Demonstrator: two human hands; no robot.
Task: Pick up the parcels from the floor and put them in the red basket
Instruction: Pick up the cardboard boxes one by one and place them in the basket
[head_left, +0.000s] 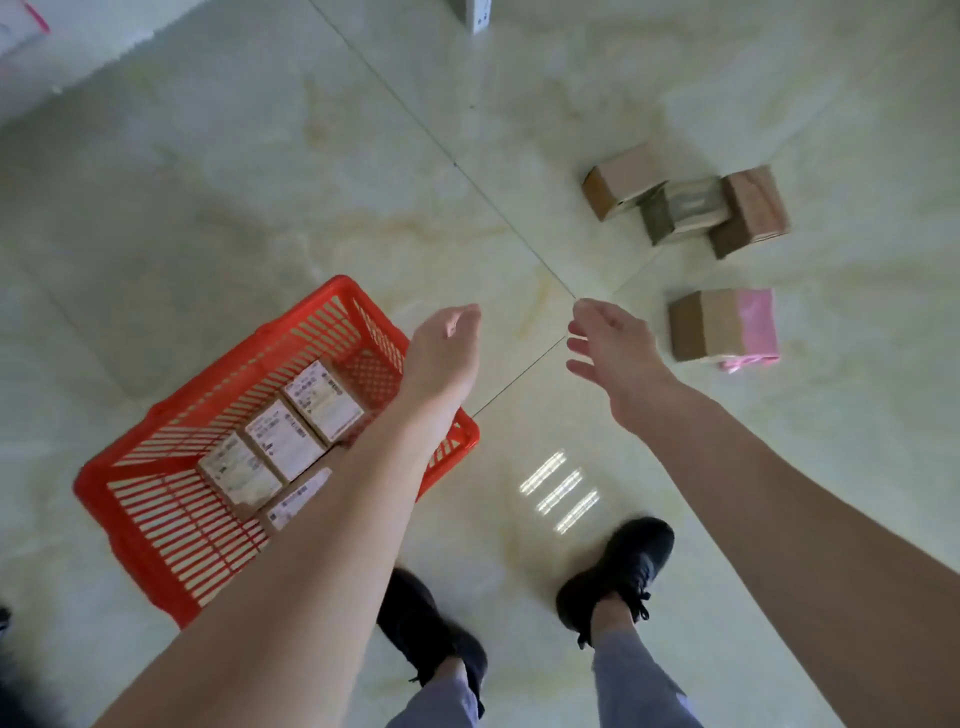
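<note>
The red basket stands on the floor at the lower left with several labelled cardboard parcels inside. My left hand hangs above the basket's far right corner, fingers loosely curled, holding nothing. My right hand reaches forward over the bare floor with relaxed fingers, empty. Just right of it lies a brown parcel against a pink packet. Farther off, three cardboard parcels lie clustered on the floor.
My two feet in black shoes stand on the pale glossy tiles, right of the basket. A white object sits at the top edge. A pink and white item shows in the top left corner.
</note>
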